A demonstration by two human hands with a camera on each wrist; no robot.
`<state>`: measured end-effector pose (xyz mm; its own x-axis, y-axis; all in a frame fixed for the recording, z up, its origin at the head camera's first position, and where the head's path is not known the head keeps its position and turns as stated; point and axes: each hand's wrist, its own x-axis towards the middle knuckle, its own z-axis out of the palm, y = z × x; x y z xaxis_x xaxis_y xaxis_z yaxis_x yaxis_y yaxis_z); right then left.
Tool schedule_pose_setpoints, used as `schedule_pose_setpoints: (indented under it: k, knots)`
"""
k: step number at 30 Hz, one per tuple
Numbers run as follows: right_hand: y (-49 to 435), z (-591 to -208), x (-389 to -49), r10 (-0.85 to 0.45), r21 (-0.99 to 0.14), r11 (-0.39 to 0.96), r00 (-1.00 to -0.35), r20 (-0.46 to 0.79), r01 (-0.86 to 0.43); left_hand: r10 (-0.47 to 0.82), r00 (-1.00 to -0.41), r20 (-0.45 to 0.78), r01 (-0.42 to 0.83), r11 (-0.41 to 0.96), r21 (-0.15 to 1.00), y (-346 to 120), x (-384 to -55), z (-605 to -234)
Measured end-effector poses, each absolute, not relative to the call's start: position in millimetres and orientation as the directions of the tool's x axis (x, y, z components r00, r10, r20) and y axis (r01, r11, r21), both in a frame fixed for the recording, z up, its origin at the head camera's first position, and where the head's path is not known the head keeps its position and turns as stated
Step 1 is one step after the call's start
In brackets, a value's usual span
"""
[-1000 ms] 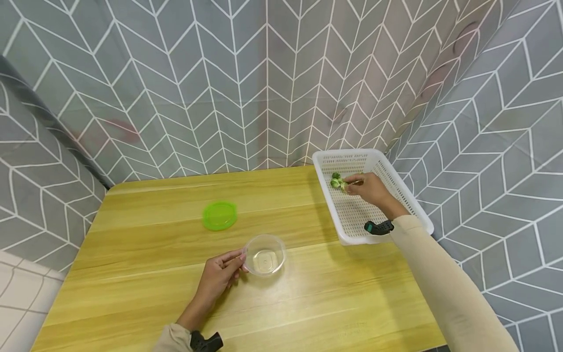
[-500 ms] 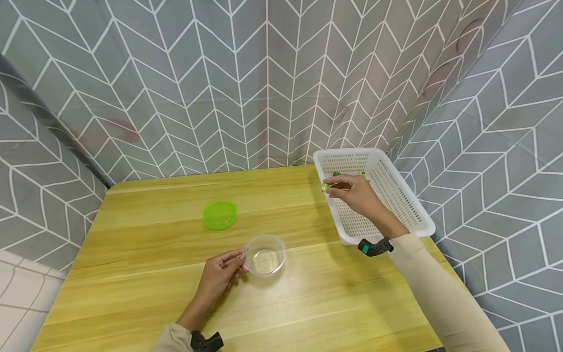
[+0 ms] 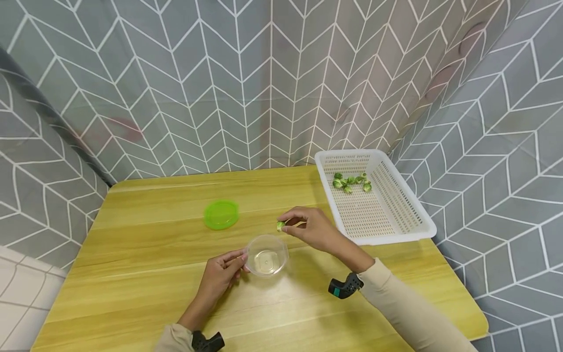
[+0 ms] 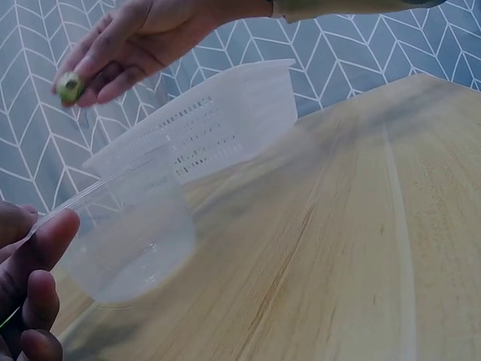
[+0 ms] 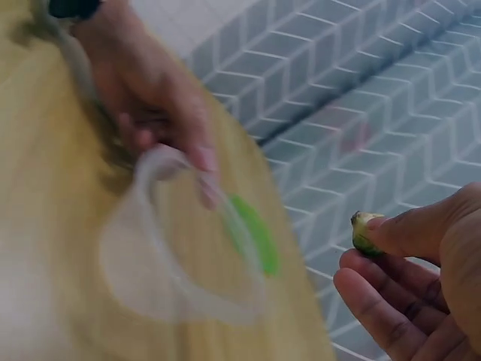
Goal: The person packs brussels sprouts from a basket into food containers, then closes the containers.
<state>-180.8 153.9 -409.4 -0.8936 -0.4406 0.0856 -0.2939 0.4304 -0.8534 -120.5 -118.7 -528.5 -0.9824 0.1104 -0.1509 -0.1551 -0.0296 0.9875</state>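
Sprout (image 3: 280, 226) now nearer the bowl (image 3: 266, 263).

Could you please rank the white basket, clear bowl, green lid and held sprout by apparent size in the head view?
1. White basket
2. Clear bowl
3. Green lid
4. Held sprout
The bowl lies nearer the camera, so its true size against the lid is unsure.

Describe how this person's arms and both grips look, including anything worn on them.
The left sleeve and right sleeve are long, plain and beige. Below each cuff sits a chunky black device: the left device looks all black from above, while the right device carries a small teal patch. The left grip and right grip wear no gloves.
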Motion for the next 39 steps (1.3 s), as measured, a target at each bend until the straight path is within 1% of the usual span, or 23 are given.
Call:
schedule_pose_setpoints:
  k: [4,10,15,20,23,28,34,39]
  knots:
    - [137.1,-423.7,-176.0,-0.494,-0.835,0.438,-0.865,0.086,-0.333,0.113,-0.982,-0.152,-0.157,-0.041,0.987,-119.1,-121.0,-529.4]
    - [118.5,-436.8,-171.9,-0.553,-0.816,0.452,-0.831,0.06,-0.359,0.124,-0.982,-0.142,-0.15,-0.058,0.987,-119.2,-120.6,-530.3]
    - [106.3,-443.1,-168.9,-0.58,-0.783,0.492,-0.814,0.032,-0.381,0.128,-0.982,-0.137,-0.147,-0.075,0.986,-119.0,-120.1,-531.0]
    - [97.4,-450.6,-166.3,-0.603,-0.719,0.554,-0.798,0.002,-0.42,0.129,-0.983,-0.134,-0.145,-0.081,0.986,-119.4,-119.9,-530.9]
    - [93.3,-452.9,-163.9,-0.603,-0.687,0.587,-0.798,-0.018,-0.428,0.134,-0.983,-0.122,-0.133,-0.073,0.988,-119.7,-119.8,-530.9]
    - [87.1,-456.6,-163.2,-0.592,-0.665,0.617,-0.805,-0.039,-0.421,0.138,-0.986,-0.097,-0.103,-0.04,0.994,-120.2,-119.3,-529.7]
    - [82.4,-460.9,-162.0,-0.601,-0.628,0.633,-0.799,-0.029,-0.453,0.148,-0.984,-0.097,-0.101,-0.022,0.995,-120.3,-118.9,-528.9]
    - [78.1,-463.9,-161.5,-0.611,-0.558,0.662,-0.792,-0.013,-0.501,0.139,-0.985,-0.104,-0.11,-0.031,0.993,-120.0,-118.7,-528.4]
